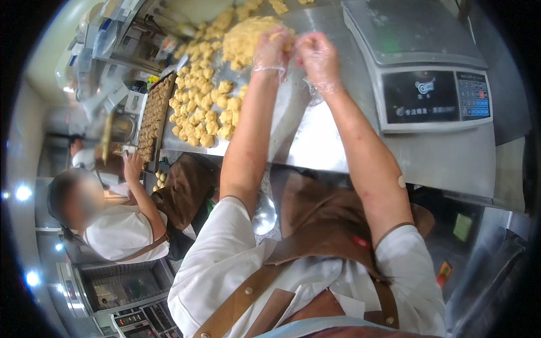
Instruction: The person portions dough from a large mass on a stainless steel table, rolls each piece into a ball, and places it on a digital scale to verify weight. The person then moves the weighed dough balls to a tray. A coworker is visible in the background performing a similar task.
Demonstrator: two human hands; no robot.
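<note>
My left hand (272,53), in a clear plastic glove, is closed around a piece of yellow dough at the right side of a large dough mass (241,40). Just to its right, my right hand (320,59), gloved the same way, has its fingers curled in on a small bit of dough (310,42). The two hands are close together above the steel worktable (296,122). Many small dough lumps (198,110) lie loosely grouped to the left of my left forearm. My fingers partly hide the dough they hold.
A digital scale (422,72) with a flat platform and keypad stands right of my right arm. At the left, a dark tray (154,114) holds rows of brown balls. A co-worker (122,228) in a white shirt works beside it. More dough pieces (279,6) lie at the back.
</note>
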